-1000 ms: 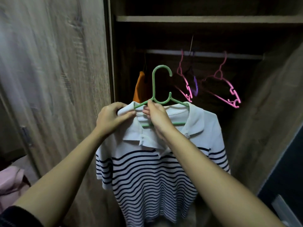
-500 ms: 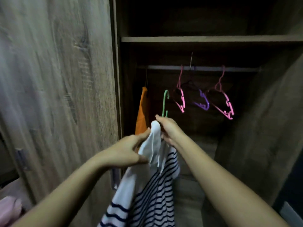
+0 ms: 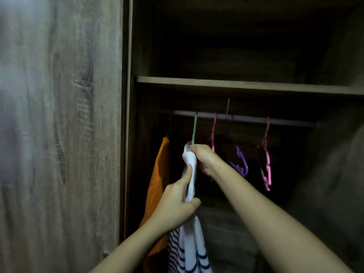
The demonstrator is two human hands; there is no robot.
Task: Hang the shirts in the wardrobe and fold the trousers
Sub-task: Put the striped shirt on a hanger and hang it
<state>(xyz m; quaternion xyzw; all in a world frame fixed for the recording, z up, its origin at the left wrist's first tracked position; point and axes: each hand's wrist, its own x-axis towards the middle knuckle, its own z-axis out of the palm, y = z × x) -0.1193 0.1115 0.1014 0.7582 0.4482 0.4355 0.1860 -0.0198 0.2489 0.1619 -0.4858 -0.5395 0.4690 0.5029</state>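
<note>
A white shirt with dark stripes [image 3: 192,247] hangs edge-on from a green hanger [image 3: 194,131], whose hook reaches the wardrobe rail [image 3: 246,118]. My right hand [image 3: 202,157] grips the shirt's collar and the hanger's neck just below the rail. Lower down, my left hand [image 3: 175,205] holds the gathered white fabric at the shoulder. An orange shirt [image 3: 157,186] hangs on the rail just to the left.
Two pink hangers [image 3: 266,154] and a purple hanger [image 3: 241,164] hang to the right on the rail. A shelf [image 3: 246,86] runs above it. The open wardrobe door [image 3: 59,134] fills the left side.
Both hands have lifted the striped shirt up and into the wardrobe. The green hanger's hook now reaches the rail between the orange shirt and a pink hanger.
</note>
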